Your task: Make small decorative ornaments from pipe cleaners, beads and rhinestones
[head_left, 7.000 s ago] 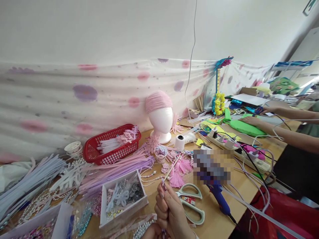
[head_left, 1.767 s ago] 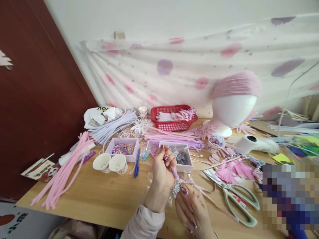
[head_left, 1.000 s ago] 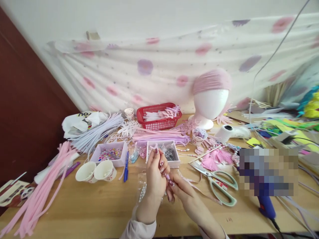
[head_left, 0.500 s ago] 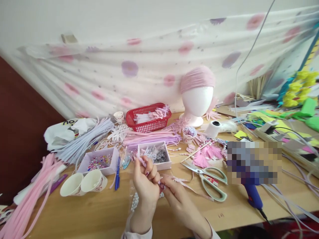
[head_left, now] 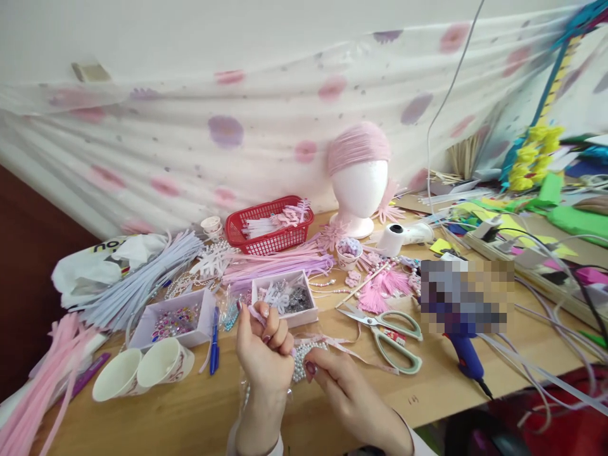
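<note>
My left hand (head_left: 263, 358) is closed, its fingers curled round a short lilac-pink pipe cleaner (head_left: 257, 314) that pokes out above the index finger. To its right, a small distance apart, my right hand (head_left: 354, 396) has thumb and fingertips pinched together; anything between them is too small to make out. Behind and between the hands lies a clear bag of pearl beads (head_left: 304, 361). A thin pale pink ribbon (head_left: 342, 346) runs past it toward green-handled scissors (head_left: 387, 328), which lie with their blades slightly apart.
White boxes of gems (head_left: 204, 316) and of silver bits (head_left: 308, 311) stand behind, with a blue pen (head_left: 215, 345) and paper cups (head_left: 161, 364) at left. A red basket (head_left: 270, 244) and foam head (head_left: 360, 190) are farther back. A blue glue gun (head_left: 463, 361) lies right.
My right hand has drawn away from the left, opening a gap that shows more of the pearl beads. The left still grips the pipe cleaner. The whole view has swung slightly right.
</note>
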Demonstrator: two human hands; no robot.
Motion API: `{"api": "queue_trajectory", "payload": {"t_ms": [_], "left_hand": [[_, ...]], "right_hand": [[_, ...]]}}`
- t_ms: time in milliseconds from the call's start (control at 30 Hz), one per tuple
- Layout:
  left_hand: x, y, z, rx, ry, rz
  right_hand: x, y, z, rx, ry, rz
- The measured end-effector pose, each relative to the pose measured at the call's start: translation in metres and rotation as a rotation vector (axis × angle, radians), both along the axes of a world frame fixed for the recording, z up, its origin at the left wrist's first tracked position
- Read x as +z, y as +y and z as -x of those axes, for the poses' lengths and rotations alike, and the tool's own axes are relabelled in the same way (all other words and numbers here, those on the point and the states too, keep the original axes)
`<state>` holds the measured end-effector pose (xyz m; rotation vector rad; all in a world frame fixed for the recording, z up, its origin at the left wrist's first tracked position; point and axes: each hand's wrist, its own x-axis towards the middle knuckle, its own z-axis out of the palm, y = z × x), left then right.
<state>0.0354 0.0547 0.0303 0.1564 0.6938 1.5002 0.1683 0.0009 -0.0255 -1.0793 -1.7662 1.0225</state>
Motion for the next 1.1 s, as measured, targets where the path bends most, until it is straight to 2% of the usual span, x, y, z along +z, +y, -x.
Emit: {"api": "queue_trajectory", "payload": {"t_ms": [167,300,400,533,633,733,900,1000,1100], "left_hand": [[0.002,0.005,-0.001,-0.037,0.015,-0.136],[-0.008,-0.003,-0.012,-0.154,0.053,-0.124],[-0.020,-0.011,-0.020,-0.228,0.106,-0.111],[-0.028,-0.016,-0.023,-0.168,0.217,-0.161],[-0.026,-0.013,-0.020,-0.104,0.226,-0.173],[-0.022,-0.006,-0.014,-0.061,0.187,-0.152],[-0.018,0.003,-0.005,-0.068,0.093,-0.153],[-0.018,0.001,-0.007,-0.098,0.060,-0.119],[-0.015,-0.003,-0.012,-0.094,0.050,-0.024]], "right_hand": [[-0.008,-0.005,-0.002,0.000,0.139,0.184],[-0.019,-0.006,0.003,0.033,0.300,0.338],[-0.018,-0.003,0.007,-0.019,0.267,0.294],[-0.011,0.001,0.014,-0.091,0.140,0.225],[-0.009,0.000,0.018,-0.089,0.108,0.176],[-0.007,-0.002,0.018,-0.107,-0.009,0.140],[-0.001,-0.002,0.013,0.020,-0.028,0.248],[0.000,-0.002,0.013,-0.080,-0.023,0.155],[-0.003,-0.004,0.018,-0.055,-0.029,0.081]]}}
